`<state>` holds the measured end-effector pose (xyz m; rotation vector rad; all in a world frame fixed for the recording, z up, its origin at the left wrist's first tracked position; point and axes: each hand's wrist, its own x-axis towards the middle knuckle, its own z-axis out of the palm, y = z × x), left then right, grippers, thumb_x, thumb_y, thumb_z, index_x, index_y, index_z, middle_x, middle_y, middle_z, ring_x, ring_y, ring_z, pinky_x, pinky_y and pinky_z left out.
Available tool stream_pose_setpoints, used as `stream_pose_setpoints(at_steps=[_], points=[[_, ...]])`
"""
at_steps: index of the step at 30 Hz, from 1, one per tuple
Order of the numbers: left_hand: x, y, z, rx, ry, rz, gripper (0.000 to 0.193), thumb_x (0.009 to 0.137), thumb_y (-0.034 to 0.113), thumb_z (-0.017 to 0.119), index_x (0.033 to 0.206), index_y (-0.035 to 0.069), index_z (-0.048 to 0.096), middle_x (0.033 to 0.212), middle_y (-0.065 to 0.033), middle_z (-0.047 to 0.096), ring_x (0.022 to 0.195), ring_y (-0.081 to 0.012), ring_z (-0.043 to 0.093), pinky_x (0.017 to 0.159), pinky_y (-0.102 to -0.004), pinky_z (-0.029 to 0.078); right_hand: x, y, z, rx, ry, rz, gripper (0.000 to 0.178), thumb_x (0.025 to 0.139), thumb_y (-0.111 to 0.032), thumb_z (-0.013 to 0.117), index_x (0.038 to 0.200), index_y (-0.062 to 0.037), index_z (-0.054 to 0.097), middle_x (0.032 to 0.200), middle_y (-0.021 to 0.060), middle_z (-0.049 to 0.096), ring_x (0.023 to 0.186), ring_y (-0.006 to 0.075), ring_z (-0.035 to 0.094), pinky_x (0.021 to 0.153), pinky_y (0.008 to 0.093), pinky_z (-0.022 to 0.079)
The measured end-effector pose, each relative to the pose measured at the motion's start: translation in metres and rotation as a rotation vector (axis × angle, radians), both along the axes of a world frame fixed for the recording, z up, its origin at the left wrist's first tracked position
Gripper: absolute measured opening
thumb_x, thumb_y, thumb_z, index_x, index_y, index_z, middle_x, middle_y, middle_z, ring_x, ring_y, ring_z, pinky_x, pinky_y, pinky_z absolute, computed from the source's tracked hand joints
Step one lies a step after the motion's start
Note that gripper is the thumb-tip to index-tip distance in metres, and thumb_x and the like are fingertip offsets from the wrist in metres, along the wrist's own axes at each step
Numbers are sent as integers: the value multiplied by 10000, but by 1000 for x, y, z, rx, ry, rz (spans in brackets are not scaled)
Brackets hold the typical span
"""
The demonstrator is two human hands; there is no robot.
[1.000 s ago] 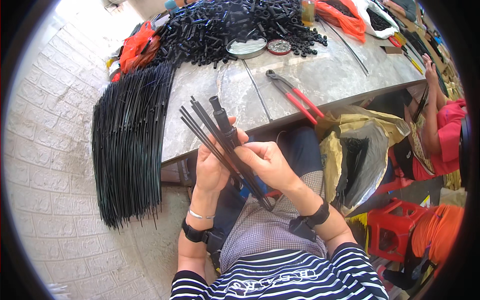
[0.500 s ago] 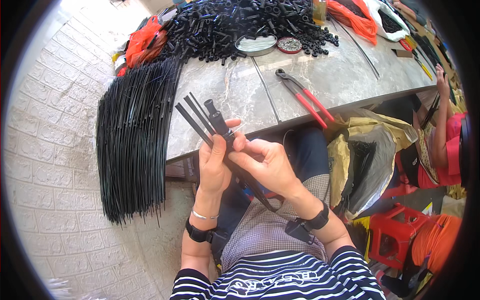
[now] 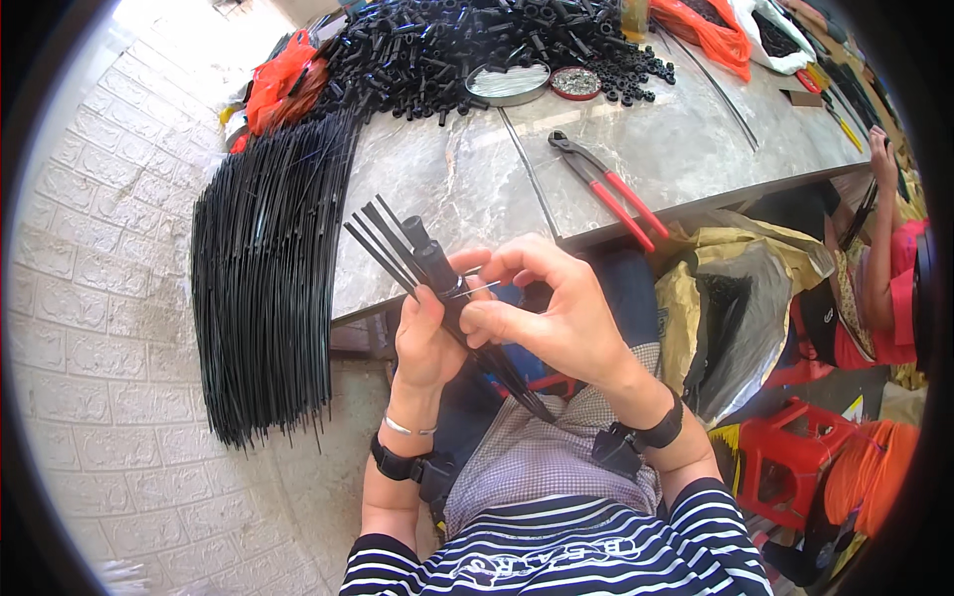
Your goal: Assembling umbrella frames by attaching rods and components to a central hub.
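My left hand [image 3: 425, 333] is closed around a black plastic tube with a stepped end [image 3: 432, 260] and several thin black rods [image 3: 376, 243], which stand up past the thumb. The rods' lower lengths [image 3: 512, 382] trail down toward my lap. Close by on the right, my right hand [image 3: 564, 318] is raised with thumb and fingers bent together near a thin silvery wire [image 3: 484, 289]. That wire juts out sideways from the tube's lower end toward my right fingers. Where it meets the tube is partly covered by my left fingers.
Red-handled pliers [image 3: 608, 187] lie on the grey marbled table [image 3: 457, 169]. Black tubes [image 3: 417, 60] are heaped behind, near a tin of pins [image 3: 509, 87] and a small red dish [image 3: 575, 83]. Long black rods [image 3: 263, 278] overhang the left edge. A sack [image 3: 730, 298] and a person [image 3: 894, 288] are at right.
My right hand has lifted and shifted a little up and right from the tube, opening a gap in which the wire shows more. The rods fan slightly wider above my left hand.
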<state>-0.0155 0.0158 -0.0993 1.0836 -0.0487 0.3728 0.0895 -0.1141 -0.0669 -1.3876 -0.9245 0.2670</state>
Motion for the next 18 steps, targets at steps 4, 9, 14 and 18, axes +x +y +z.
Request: stream_pose_setpoints(at_steps=[4,9,14,18], points=[[-4,4,-8,-56,-22,-22,647,981,533,335,1326,-7,429,676,11,438,599,-97,436,525,-258,351,-4,7,3,10,35,55,266,736,-169,722,930,7,672,771,84,622,752,181,592,699,298,472],[-4,3,-6,-222,-38,-33,622,990,514,325,1311,-3,451,841,-80,581,645,-113,489,532,-245,379,-4,10,-3,-20,65,72,261,746,-154,702,947,11,685,733,91,626,717,178,592,676,300,470],[-3,7,-10,-312,-75,-73,634,995,516,281,1294,-14,458,1055,-194,623,766,-159,579,568,-238,438,-6,13,1,59,197,152,250,760,-75,718,988,24,688,765,84,661,666,106,637,638,227,509],[-3,13,-16,-323,-66,-160,796,942,653,273,1280,-33,492,984,-150,637,680,-117,528,552,-228,385,-11,11,10,-10,707,305,171,768,-34,737,919,10,671,822,40,622,730,85,646,690,219,481]])
